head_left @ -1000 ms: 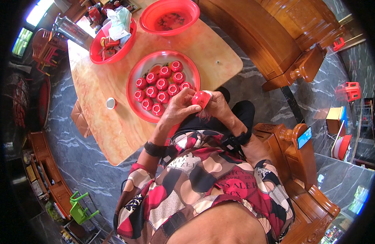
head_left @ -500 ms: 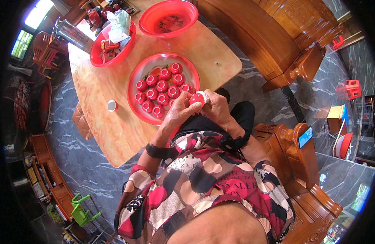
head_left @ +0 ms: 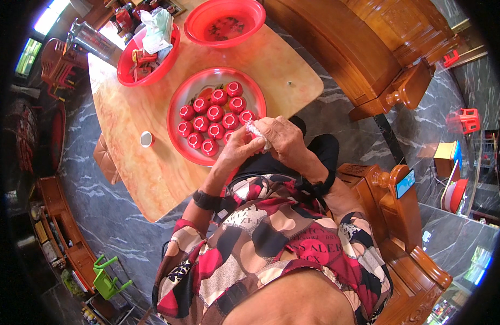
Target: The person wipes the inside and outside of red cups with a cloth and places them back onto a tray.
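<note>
In front of my chest, just off the near right edge of the tray, both hands meet. My left hand (head_left: 237, 149) is closed around a small red cup, which showed half a second ago and is now hidden by fingers and cloth. A crumpled white cloth (head_left: 256, 131) is pinched in my right hand (head_left: 285, 142) and covers the cup. Beside the hands, a round red-rimmed tray (head_left: 172, 116) holds several red cups (head_left: 215, 113) turned upside down, white foot rings up. Another cup (head_left: 147, 139), white inside, lies apart on the table to the left.
On the pale marbled table (head_left: 152, 189) stand a red basin (head_left: 225, 40) with dark bits inside, and a red tub (head_left: 147, 80) of packets and bags. A metal flask (head_left: 95, 42) is at the far left. Wooden benches (head_left: 364, 65) flank the right.
My right hand has turned over the cup, bringing the white cloth up between the hands. The red cup, visible before, is now covered. The lone cup and the tray stay put.
</note>
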